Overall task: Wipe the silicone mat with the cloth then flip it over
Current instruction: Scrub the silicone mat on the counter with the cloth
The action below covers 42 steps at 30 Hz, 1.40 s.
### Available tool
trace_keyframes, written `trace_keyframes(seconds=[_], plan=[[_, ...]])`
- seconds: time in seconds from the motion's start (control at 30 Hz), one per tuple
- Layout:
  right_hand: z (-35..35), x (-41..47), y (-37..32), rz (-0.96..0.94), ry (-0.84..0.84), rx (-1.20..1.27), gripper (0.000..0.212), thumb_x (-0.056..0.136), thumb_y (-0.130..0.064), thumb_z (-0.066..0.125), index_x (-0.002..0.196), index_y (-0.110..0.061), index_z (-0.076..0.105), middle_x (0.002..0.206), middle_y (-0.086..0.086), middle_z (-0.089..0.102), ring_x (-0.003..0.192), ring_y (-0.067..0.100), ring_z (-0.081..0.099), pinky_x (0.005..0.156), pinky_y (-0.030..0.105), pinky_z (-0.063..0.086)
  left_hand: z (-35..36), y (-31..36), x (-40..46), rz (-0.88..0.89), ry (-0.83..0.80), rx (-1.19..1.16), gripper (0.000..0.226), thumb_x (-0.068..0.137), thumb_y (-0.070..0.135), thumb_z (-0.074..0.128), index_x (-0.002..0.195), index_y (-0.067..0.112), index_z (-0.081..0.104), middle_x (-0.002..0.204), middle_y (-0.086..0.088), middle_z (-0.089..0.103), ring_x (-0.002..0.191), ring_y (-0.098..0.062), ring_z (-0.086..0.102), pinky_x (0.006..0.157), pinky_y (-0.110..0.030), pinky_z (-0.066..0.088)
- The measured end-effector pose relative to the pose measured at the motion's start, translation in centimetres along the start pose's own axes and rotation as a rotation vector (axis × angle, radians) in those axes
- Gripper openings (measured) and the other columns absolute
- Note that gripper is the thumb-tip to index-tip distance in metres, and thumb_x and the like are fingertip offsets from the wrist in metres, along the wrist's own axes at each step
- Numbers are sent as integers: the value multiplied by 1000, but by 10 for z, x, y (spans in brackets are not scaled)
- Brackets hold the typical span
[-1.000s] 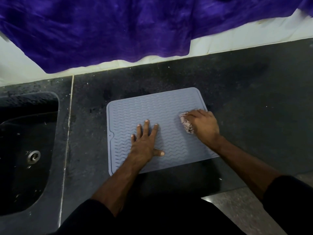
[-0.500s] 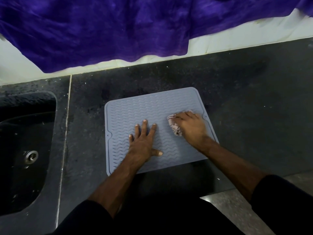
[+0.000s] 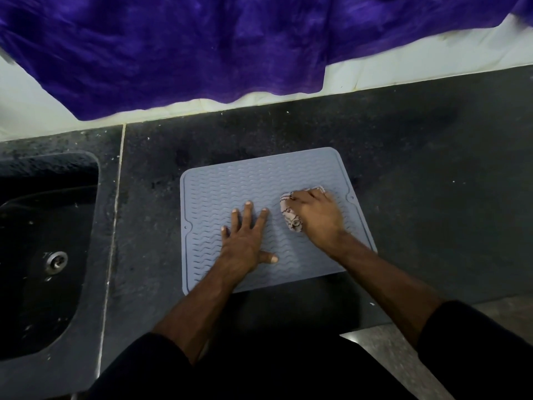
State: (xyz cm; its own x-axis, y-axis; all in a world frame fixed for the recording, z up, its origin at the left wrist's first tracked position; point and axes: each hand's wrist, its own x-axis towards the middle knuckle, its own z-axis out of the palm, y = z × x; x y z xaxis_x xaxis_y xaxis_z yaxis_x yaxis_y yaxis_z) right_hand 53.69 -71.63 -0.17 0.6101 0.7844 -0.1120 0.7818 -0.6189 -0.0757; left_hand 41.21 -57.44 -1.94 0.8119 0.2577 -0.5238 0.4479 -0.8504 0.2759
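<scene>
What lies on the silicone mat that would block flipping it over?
Only the person's own hands. The left hand presses flat on the silicone mat, and the right hand holds the cloth on it. No other object rests on the mat.

Only one view is given, taken from a camera worn on the head. The scene is looked at from above, forward and steeply down, at arm's reach. The mat (image 3: 259,180) lies near the middle of the picture, and both forearms enter from the lower edge. At the left the sink (image 3: 43,255) is partly cut off, and the wall with a purple cloth (image 3: 202,47) fills the top. Straight edges are bent by the wide-angle lens. No second view is given to share the scene.
</scene>
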Motion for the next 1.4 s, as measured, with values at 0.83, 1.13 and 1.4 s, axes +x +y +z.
trace_keyframes(seconds=[0.83, 1.13, 1.4], plan=[[-7, 20, -20, -27, 54, 88, 38, 88, -23, 58, 126, -21, 60, 130, 2, 57, 117, 27, 47, 99, 38, 34, 11, 10, -19, 6, 107, 2, 81, 89, 42, 62, 153, 35, 12, 162, -2, -8, 148, -28, -5, 119, -52, 6], [0, 12, 14, 134, 4, -58, 37, 84, -24, 66, 120, -22, 61, 124, 3, 57, 112, 25, 48, 95, 38, 36, 10, 9, -19, 0, 83, -31, 80, 89, 40, 62, 153, 35, 13, 162, -3, -9, 148, -27, -8, 119, -52, 2], [-2, 41, -38, -79, 21, 89, 32, 90, -33, 57, 119, -23, 63, 121, 3, 56, 113, 25, 46, 95, 38, 36, 11, 13, -17, -21, 93, -36, 82, 88, 40, 64, 152, 35, 14, 162, -4, -6, 148, -29, -6, 119, -56, 5]])
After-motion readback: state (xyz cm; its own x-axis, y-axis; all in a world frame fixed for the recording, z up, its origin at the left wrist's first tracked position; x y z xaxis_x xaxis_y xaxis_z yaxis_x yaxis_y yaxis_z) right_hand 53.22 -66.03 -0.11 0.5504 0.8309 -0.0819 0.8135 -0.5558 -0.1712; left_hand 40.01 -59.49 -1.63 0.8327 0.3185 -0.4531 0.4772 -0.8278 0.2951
